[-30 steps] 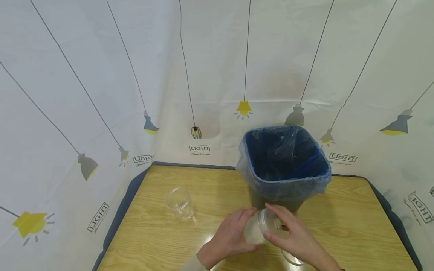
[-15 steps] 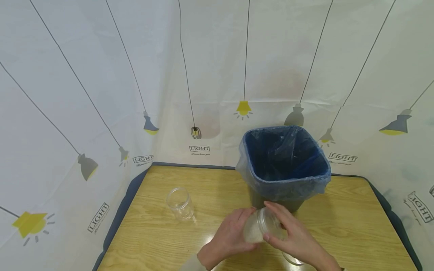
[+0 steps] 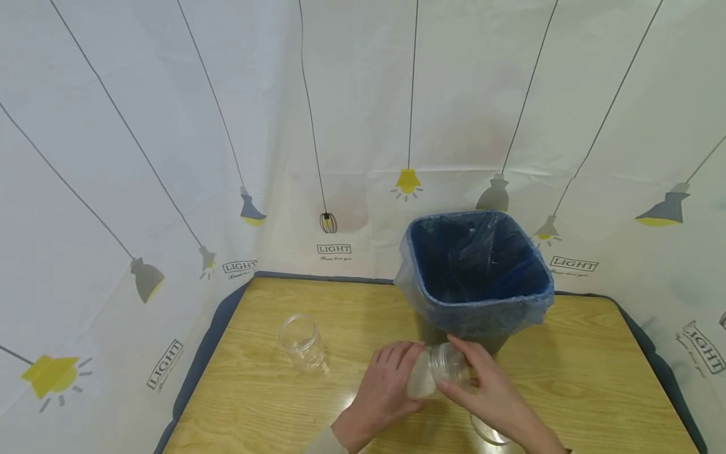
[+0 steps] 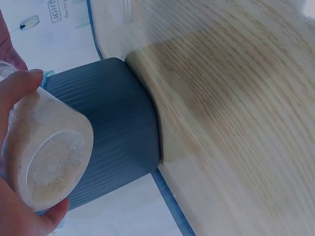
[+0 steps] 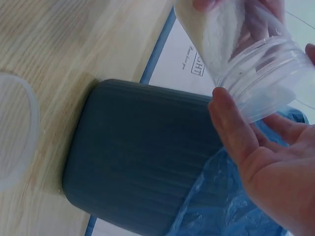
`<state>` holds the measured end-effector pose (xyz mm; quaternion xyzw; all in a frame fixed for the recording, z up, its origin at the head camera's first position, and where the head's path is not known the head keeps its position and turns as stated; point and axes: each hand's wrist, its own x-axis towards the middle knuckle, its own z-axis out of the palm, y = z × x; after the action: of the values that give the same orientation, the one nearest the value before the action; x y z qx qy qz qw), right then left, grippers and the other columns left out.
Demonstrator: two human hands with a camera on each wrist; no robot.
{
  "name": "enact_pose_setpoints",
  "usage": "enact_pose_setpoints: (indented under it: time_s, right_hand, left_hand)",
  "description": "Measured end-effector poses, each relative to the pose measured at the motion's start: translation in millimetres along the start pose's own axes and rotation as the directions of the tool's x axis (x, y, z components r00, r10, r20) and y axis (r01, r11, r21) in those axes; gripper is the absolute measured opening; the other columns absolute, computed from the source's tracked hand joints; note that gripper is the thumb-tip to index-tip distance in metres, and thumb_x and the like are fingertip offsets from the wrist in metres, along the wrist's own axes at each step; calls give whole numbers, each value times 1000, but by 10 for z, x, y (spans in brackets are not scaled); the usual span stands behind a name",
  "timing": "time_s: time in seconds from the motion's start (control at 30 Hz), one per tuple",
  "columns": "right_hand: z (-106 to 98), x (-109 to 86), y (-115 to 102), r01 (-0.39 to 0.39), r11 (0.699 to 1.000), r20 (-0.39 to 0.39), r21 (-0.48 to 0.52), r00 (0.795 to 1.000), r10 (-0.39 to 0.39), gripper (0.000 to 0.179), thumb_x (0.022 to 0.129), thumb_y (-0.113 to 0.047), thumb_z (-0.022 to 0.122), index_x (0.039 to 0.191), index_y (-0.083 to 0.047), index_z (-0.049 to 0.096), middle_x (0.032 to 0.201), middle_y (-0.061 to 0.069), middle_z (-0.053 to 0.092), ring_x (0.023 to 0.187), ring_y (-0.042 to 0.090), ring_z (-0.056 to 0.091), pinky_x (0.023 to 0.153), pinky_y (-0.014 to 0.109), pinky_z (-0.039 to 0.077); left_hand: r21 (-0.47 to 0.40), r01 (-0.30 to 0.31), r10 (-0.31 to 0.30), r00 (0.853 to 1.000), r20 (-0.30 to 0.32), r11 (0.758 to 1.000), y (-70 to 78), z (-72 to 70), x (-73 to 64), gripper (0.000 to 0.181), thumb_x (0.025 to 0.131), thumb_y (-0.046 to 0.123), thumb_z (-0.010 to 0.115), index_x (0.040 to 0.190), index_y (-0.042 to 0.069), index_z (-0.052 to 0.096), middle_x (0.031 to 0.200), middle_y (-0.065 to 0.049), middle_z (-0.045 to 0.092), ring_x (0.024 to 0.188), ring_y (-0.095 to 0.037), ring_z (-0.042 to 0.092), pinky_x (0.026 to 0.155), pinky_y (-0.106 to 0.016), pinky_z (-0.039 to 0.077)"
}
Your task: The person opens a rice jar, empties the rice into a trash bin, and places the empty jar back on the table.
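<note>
A clear plastic jar [image 3: 421,377] with pale, grainy stuff inside lies tilted on its side above the table, in front of the bin. My left hand [image 3: 381,388] grips its cloudy body; in the left wrist view the round base [image 4: 55,164] faces the camera. With thumb and fingers, my right hand [image 3: 492,392] holds the clear, ridged end [image 5: 266,78]. Whether that end is a separate piece I cannot tell. Another clear jar [image 3: 303,343] stands upright to the left. A round clear rim [image 5: 30,118] lies on the table below my right hand.
A dark ribbed bin [image 5: 142,152] with a blue plastic liner [image 3: 473,318] over its rim stands just beyond my hands. The wood-grain table [image 3: 266,403] is bordered by a white cloth [image 3: 363,126] printed with lamps.
My left hand has turned so its back shows more, and the jar has tilted closer to level. My right hand has shifted slightly with it. The other things stay put.
</note>
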<state>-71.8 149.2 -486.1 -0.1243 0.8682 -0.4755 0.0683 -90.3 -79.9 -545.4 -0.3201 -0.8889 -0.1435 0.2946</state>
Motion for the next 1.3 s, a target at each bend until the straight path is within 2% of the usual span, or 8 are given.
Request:
enact_pose_setpoints:
  time_s: [0.2,0.4,0.57,0.63,0.77,0.97,1.1,1.3]
  right_hand:
    - [-62,-30,44,105,994,-29,23,994,-104,72,92,-30,80,154,-15,47,147,17,49,131,42,51,83,45,60]
    - [-133,-106,141,115,993,-55,14,992,-114,73,91,-27,81,153,-9,46,148,18,49,131,44,51,84,46,59]
    - [-267,-188,315,-9,1000,-18,17,1000,9,76,93,-33,78,156,-10,41,154,22,43,134,46,47,90,51,57]
    - [-330,-212,414,-82,997,16,14,997,82,80,94,-39,76,158,-11,37,156,23,39,136,47,45,93,53,56]
    - [-439,-261,646,-164,986,60,-32,984,166,86,95,-47,73,159,-8,31,157,25,36,135,48,46,94,55,56]
    - [-545,-332,1017,-199,967,79,-157,974,213,88,97,-49,69,158,1,31,155,33,35,128,52,51,87,52,58]
    - [-596,-373,1242,-215,941,64,-262,969,239,90,97,-52,67,154,8,34,148,39,40,119,49,58,84,51,58]
    - [-654,-444,1586,-199,878,59,-436,967,249,88,91,-53,73,143,13,46,130,42,53,113,55,58,88,64,52]
  left_hand:
    - [-25,27,-27,1000,-8,999,-34,-12,-19,101,52,49,97,136,11,56,121,-3,63,108,-21,64,89,-37,55]
    - [-87,39,-42,999,-31,995,-68,-8,-52,102,54,49,96,137,8,55,122,-4,64,108,-21,64,93,-38,55]
    - [-190,117,-121,993,-7,975,-95,-39,-106,102,57,48,96,140,9,53,127,-5,64,112,-21,64,93,-38,55]
    - [-232,146,-151,989,-4,962,-113,-52,-128,100,59,47,96,141,9,52,130,-6,64,114,-22,64,93,-38,55]
    - [-305,188,-201,980,-10,933,-144,-65,-163,99,62,45,94,143,7,51,134,-7,63,117,-25,64,94,-42,55]
    - [-435,212,-258,965,-48,875,-177,-53,-202,99,66,43,94,146,7,47,136,-10,61,119,-28,63,96,-44,55]
    - [-534,250,-308,951,-21,808,-180,-55,-215,97,70,41,93,148,9,44,139,-9,59,121,-27,62,97,-43,55]
    - [-645,317,-374,926,52,695,-166,-44,-234,94,71,35,93,147,7,46,141,-10,58,119,-24,62,95,-43,56]
